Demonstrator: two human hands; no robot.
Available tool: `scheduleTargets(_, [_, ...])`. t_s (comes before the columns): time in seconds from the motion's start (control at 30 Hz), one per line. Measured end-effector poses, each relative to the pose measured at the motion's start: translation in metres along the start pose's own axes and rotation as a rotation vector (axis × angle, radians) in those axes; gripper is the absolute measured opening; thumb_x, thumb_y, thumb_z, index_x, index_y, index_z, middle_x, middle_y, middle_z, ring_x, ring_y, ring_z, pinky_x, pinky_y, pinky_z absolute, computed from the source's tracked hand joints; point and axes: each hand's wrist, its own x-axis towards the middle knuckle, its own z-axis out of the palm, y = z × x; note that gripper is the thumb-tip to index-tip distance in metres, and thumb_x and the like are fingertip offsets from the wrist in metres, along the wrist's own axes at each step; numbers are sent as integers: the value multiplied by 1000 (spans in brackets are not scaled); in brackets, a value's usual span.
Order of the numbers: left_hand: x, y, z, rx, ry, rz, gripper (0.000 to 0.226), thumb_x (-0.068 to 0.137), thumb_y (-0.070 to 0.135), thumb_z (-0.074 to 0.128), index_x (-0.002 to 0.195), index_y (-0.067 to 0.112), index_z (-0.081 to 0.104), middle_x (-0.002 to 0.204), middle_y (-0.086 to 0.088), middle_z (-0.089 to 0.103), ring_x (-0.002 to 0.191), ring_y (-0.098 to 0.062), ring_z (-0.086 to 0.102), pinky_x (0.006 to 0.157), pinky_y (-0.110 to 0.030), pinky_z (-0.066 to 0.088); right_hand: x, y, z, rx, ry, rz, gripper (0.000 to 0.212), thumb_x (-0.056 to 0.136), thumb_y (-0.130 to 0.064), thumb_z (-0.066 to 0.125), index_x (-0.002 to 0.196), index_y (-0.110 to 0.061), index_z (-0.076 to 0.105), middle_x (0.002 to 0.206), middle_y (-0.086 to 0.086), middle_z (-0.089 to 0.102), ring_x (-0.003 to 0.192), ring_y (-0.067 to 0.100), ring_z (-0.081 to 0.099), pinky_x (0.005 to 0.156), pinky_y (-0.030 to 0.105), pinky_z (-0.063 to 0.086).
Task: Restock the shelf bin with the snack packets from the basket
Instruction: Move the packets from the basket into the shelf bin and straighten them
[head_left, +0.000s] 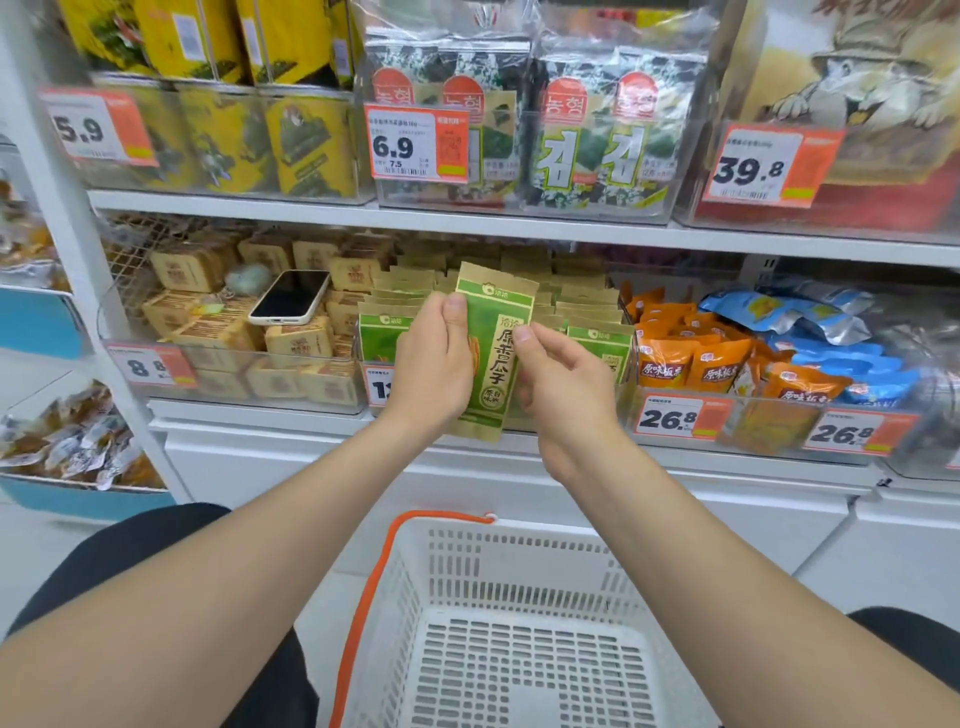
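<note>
Upright snack packet (496, 364), long axis near-vertical — pinched by left hand (431, 364) and right hand (566, 384).

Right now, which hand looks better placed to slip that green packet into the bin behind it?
Probably the left. The left hand grips the green packet along its side, thumb on the front, so it could carry it alone. The right hand only pinches the opposite edge. The shelf bin sits behind.

I log one white shelf board (519, 228) fixed to a white upright post (72, 223), evenly and brightly lit. Below it I note white base cabinet fronts (779, 499). Pale floor (41, 551) lies beneath.
</note>
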Motion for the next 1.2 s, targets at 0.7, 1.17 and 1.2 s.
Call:
scheduleTargets(0.7, [75, -51, -66, 421, -153, 111, 30, 106, 15, 53, 130, 26, 66, 137, 1, 60, 133, -26, 46, 111, -50, 39, 22, -14, 44, -393, 168, -501, 33, 97, -25, 72, 118, -22, 47, 101, -13, 65, 92, 1, 65, 86, 31, 52])
scheduleTargets(1.17, [98, -78, -85, 471, -406, 269, 38, 87, 12, 83, 119, 30, 72, 114, 8, 63, 110, -20, 61, 97, -41, 54, 23, -11, 67, -782, -298, -853, 33, 93, -15, 77, 109, -17, 49, 95, -9, 61, 85, 20, 62, 75, 36, 51])
scheduleTargets(1.2, [100, -80, -84, 503, -429, 284, 40, 84, 13, 86, 117, 31, 72, 110, 9, 61, 107, -20, 60, 95, -40, 54, 24, -9, 66, -796, -318, -863, 33, 93, -16, 78, 109, -17, 49, 95, -10, 60, 85, 20, 62, 76, 36, 51])
